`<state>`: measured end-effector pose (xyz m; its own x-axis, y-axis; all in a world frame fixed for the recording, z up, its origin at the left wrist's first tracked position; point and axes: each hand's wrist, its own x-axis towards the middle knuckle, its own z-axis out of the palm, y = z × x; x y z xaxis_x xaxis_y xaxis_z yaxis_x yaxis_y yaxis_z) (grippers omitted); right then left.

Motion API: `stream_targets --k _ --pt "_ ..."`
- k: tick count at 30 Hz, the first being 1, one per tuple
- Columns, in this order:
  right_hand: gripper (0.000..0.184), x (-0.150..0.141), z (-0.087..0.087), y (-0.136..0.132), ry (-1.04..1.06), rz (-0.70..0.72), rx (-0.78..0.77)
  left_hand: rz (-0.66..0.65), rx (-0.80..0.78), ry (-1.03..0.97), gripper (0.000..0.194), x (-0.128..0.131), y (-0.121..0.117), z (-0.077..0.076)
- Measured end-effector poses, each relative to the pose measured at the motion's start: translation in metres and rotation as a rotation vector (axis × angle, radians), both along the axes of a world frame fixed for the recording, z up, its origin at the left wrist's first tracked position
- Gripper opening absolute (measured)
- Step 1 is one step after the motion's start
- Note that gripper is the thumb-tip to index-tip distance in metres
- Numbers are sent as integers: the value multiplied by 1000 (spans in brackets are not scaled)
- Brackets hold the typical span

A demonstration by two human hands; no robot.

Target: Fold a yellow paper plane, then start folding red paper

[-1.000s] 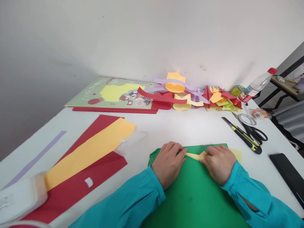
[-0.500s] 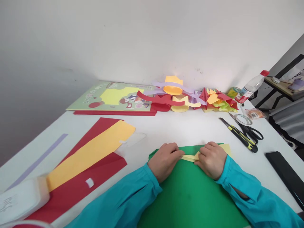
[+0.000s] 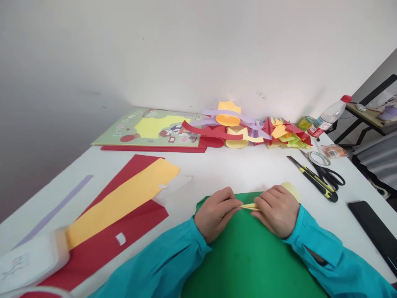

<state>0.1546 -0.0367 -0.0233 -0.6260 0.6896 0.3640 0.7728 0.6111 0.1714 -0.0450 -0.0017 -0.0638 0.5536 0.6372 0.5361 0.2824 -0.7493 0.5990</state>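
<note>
Pale yellow paper (image 3: pixel 249 206), folded narrow, spans the short gap between the person's two hands, above the far part of a green sheet (image 3: pixel 248 260) on the white counter (image 3: pixel 229 170). Its long axis runs crosswise, left to right and nearly level, roughly in line with the sheet's far edge and just on the wearer's side of it. From the left hand (image 3: pixel 218 215) the exposed length lies directly to the right; from the right hand (image 3: pixel 277 211) it lies directly to the left, so neither hand is clearly nearer. The left grip is a closed pinch, thumb and forefinger meeting on the paper's tapered end. The right grip is closed too, its fingers curled over the other end with the thumb beneath, hiding how much paper sits inside. A pale yellow patch (image 3: pixel 290 189) shows beyond the right knuckles; whether it belongs to the same piece cannot be told. Whether the folded length touches the green sheet or is held slightly above it is also unclear from this angle.
</note>
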Motion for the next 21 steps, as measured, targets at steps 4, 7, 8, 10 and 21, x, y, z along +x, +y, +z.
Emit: stream_targets --k 4,7,8,10,21 --pt "33 -2 -1 1 56 69 50 -28 -204 -107 25 2 -7 15" --pt "36 -2 -1 -1 141 86 12 7 -361 -227 21 3 -11 21" --pt "36 -2 -1 -3 178 85 -9 21 -418 -275 20 3 -12 23" --pt "38 -4 2 -8 270 63 -72 27 -534 -377 20 4 -13 26" --pt "52 -25 24 -40 1359 -265 -1482 -120 -943 -706 19 8 -29 54"
